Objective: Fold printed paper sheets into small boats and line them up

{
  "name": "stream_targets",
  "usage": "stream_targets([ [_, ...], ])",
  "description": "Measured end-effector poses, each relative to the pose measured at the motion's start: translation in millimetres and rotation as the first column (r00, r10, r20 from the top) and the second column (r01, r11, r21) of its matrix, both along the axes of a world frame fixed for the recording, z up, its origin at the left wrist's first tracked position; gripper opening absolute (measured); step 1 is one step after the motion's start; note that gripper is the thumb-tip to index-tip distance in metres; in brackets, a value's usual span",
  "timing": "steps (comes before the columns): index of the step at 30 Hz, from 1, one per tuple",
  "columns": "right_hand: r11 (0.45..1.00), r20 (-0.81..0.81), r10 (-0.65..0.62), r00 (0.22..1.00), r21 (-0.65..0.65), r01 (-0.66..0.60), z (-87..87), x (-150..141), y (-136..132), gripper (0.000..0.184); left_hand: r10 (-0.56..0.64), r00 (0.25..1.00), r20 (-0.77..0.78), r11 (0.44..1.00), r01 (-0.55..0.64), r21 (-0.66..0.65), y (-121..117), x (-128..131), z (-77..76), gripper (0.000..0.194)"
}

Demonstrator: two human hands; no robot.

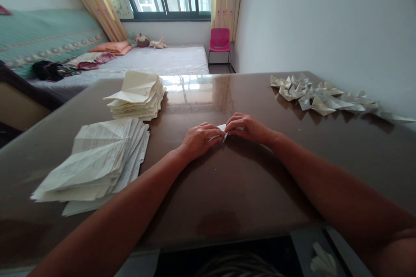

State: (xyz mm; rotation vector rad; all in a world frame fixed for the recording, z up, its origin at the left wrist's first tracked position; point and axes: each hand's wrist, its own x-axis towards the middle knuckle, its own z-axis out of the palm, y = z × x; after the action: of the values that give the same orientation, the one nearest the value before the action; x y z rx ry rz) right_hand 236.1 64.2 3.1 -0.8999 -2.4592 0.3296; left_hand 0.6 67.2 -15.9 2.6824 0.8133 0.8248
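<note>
Between my hands, over the middle of the brown table (208, 186), is a small folded sheet of paper (222, 127), white where it shows. My left hand (200, 138) pinches its left side with the fingers closed. On its right side my right hand (248, 127) grips it too, fingers bent and the fingertips close to those of my left hand. Most of the paper is hidden behind my fingers, so its full shape cannot be made out.
Creased written sheets lie in a stack (100, 156) at the left, with a yellowish paper stack (136, 95) behind it. Several folded paper boats (312, 95) crowd the far right of the table, near the wall. Beyond are a bed (169, 58) and a pink chair (220, 41).
</note>
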Motion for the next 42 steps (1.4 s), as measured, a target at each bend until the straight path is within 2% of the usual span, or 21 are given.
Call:
stream_targets([
  [4,0.998,0.042,-0.057,0.997,0.007,0.057,-0.2,-2,-1,0.023,0.027,0.998,-0.054,1.000,-0.027,0.015,-2,-1,2.0,0.026],
  [8,0.988,0.058,-0.152,0.987,0.038,0.150,3.0,-5,-4,0.025,0.065,0.997,-0.045,0.997,-0.067,-0.040,-2,-1,2.1,0.029],
  [13,0.967,0.065,-0.251,0.966,0.056,0.248,5.4,-10,-9,0.031,0.273,0.956,0.109,0.950,-0.250,-0.188,0,5,0.7,0.020],
  [16,0.963,0.057,-0.267,0.962,0.054,0.264,4.3,-13,-10,0.030,0.360,0.917,0.174,0.913,-0.308,-0.268,1,7,1.2,0.018],
  [24,0.963,-0.044,-0.269,0.962,-0.003,0.270,-3.0,-13,-7,0.025,0.375,0.893,0.249,0.897,-0.282,-0.340,1,9,2.6,0.015],
  [29,0.965,-0.140,-0.262,0.955,-0.049,0.257,-6.2,-16,-7,0.016,0.345,0.910,0.232,0.901,-0.251,-0.353,1,11,-1.5,0.009],
  [32,0.957,-0.147,-0.270,0.952,0.068,0.282,-3.4,-19,-10,0.009,0.358,0.908,0.220,0.909,-0.285,-0.304,2,10,-2.1,0.015],
  [34,0.959,-0.138,-0.240,0.961,0.118,0.257,-1.8,-18,-11,0.011,0.341,0.918,0.202,0.930,-0.297,-0.218,3,7,-0.9,0.025],
  [36,0.982,-0.145,-0.167,0.975,0.068,0.178,-2.5,-16,-9,0.015,0.288,0.943,0.166,0.957,-0.276,-0.093,5,3,1.1,0.027],
  [39,0.997,-0.178,-0.039,0.983,-0.078,0.025,-7.0,-12,-4,0.023,0.199,0.973,0.119,0.975,-0.209,0.071,7,-4,4.8,0.030],
  [42,0.988,-0.240,0.019,0.971,-0.144,-0.055,-11.5,-11,0,0.025,0.092,0.992,0.084,0.986,-0.103,0.134,4,-7,9.1,0.034],
])
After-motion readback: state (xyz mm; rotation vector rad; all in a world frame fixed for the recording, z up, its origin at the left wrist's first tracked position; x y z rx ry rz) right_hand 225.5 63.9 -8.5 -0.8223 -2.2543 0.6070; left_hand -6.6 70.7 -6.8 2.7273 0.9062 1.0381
